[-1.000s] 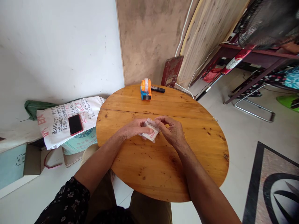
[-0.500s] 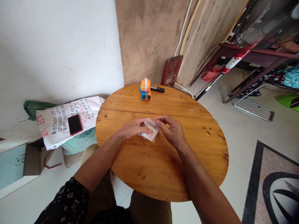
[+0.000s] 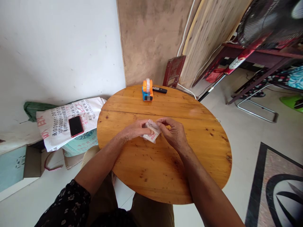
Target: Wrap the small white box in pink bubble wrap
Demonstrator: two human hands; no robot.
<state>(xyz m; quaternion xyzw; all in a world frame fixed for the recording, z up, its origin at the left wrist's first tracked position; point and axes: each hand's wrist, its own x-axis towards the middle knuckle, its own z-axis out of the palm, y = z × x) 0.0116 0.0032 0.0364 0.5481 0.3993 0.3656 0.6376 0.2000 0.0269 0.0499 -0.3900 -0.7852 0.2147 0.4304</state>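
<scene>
A small clear plastic packet [image 3: 151,133] with white contents and red print lies between my two hands over the middle of a round wooden table [image 3: 165,170]. My left hand [image 3: 135,128] pinches its left side with closed fingers. From the right, my right hand [image 3: 174,132] grips the packet's top right edge, fingers curled and pressed together. Part of the packet is hidden under my fingers.
An orange and blue tape dispenser [image 3: 147,90] and a black remote [image 3: 159,90] sit at the table's far edge. A red chair [image 3: 174,71] stands behind. Left on the floor lie printed white sacks [image 3: 59,121] with a dark phone [image 3: 75,125] on top. A fan [image 3: 265,23] and dark bench are at right.
My right hand's fingers have shifted slightly left and closed tighter on the packet's top edge. The packet has crumpled a little; my left hand stays put.
</scene>
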